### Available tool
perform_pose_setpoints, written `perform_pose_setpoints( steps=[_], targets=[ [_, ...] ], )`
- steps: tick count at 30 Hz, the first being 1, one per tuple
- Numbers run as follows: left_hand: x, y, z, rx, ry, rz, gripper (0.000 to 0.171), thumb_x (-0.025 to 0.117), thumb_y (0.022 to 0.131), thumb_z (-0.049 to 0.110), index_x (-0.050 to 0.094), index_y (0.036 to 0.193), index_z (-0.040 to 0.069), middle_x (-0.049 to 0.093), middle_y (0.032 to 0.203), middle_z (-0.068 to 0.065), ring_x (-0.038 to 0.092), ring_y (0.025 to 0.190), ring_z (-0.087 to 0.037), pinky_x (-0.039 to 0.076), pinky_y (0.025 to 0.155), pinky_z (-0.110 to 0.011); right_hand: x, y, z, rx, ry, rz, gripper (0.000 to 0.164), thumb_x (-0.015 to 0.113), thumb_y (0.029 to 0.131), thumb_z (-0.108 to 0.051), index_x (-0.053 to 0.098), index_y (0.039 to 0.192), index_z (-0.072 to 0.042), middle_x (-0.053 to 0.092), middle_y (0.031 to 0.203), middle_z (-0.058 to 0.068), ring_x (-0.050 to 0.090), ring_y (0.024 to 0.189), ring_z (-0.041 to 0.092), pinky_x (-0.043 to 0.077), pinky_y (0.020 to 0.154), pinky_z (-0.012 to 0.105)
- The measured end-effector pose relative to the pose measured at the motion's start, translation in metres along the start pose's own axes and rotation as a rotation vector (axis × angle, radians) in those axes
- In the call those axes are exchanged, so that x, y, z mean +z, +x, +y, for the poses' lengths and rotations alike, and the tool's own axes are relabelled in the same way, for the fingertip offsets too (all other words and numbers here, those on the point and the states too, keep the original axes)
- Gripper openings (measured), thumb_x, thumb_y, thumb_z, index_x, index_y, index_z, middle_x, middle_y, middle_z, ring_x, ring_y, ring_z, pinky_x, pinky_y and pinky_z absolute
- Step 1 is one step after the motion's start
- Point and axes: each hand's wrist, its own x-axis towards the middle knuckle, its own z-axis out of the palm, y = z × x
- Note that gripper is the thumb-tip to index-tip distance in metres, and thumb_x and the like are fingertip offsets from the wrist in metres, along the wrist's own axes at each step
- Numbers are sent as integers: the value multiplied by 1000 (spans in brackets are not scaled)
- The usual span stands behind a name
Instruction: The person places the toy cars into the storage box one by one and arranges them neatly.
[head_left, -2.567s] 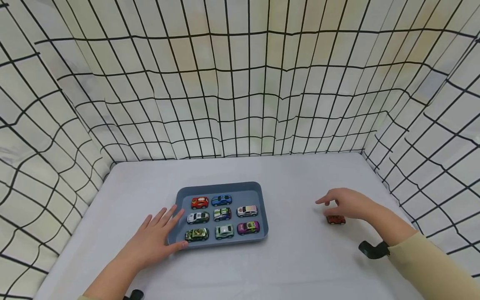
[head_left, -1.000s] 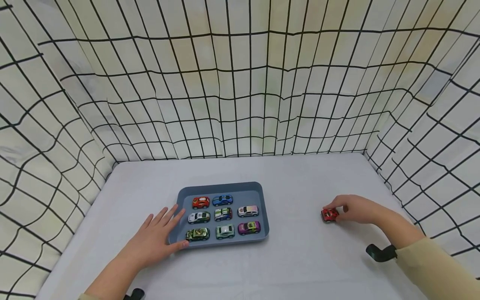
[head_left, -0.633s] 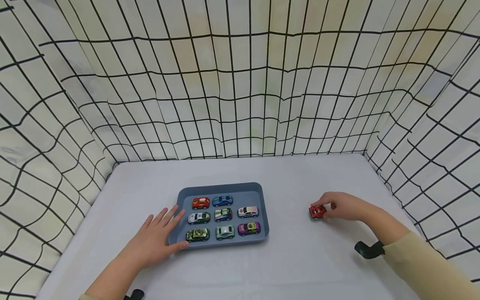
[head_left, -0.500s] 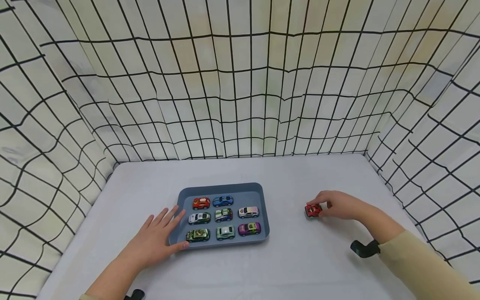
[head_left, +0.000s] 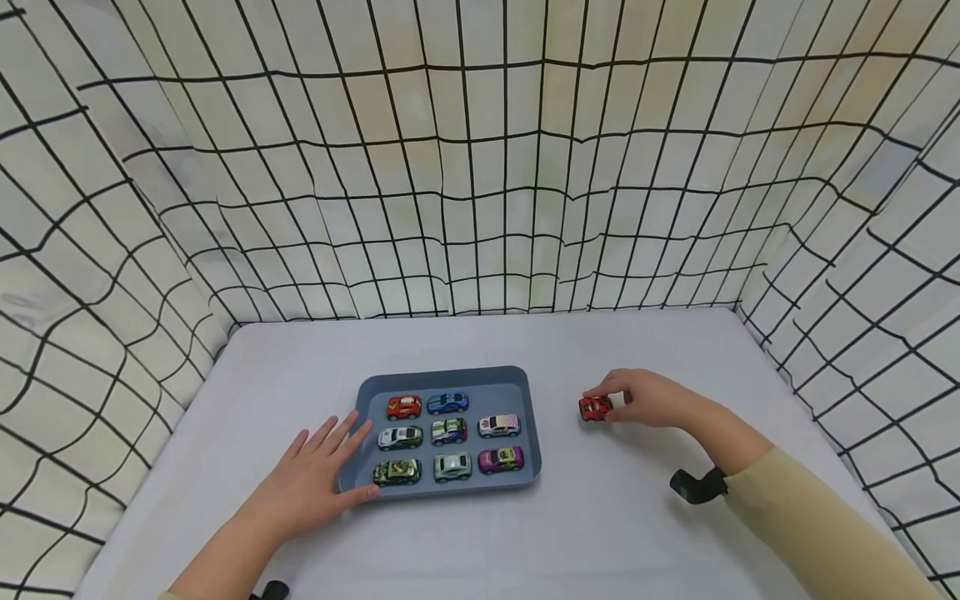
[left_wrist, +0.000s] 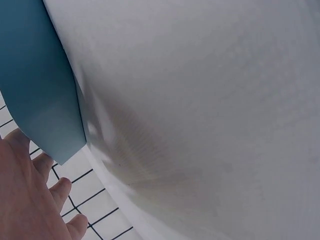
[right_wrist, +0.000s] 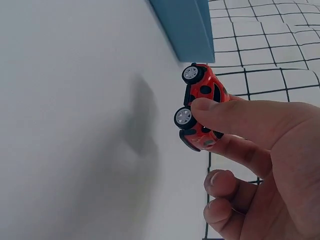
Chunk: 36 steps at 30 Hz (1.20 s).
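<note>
A red toy car with black spots [right_wrist: 204,89] is pinched between thumb and fingers of my right hand [head_left: 651,402]. In the right wrist view the car hangs clear of the table, its shadow falling apart from it. The blue-grey tray [head_left: 442,377] lies to the left of that hand. My left hand [head_left: 311,479] is spread at the tray's left edge, thumb by the near-left corner. Inside the tray sit several toy cars in rows, among them a red one [head_left: 404,407], a blue one [head_left: 447,403], a white one [head_left: 499,426] and a purple one [head_left: 501,459].
A white cloth covers the table [head_left: 600,525]. Walls of white sheet with a black grid net [head_left: 480,192] close in the back and both sides. In the tray, a gap shows at the back right, beside the blue car.
My right hand came down on the red toy car at the right, took hold of it and carried it left toward the tray. The left hand has stayed in place.
</note>
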Motion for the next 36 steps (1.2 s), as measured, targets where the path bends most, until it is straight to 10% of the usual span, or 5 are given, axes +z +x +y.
perform_pose_setpoints(
  steps=[23,36],
  targets=[
    [0,-1,0,-3,4,-4,105,44,78,87,34,156,18,28,161,-12,22,146,-43,15,114,-67,-2,64,-67,-47,-83,-39,40,74,90,-23,68,129,-28,63,114,-9,54,85,14,49,71,29],
    [-2,-4,1,3,-4,8,101,47,80,84,35,156,19,28,161,-12,23,146,-42,16,115,-66,14,98,-102,-3,-67,-6,41,74,89,-19,69,129,-24,65,119,-2,59,109,19,50,96,40]
  ],
)
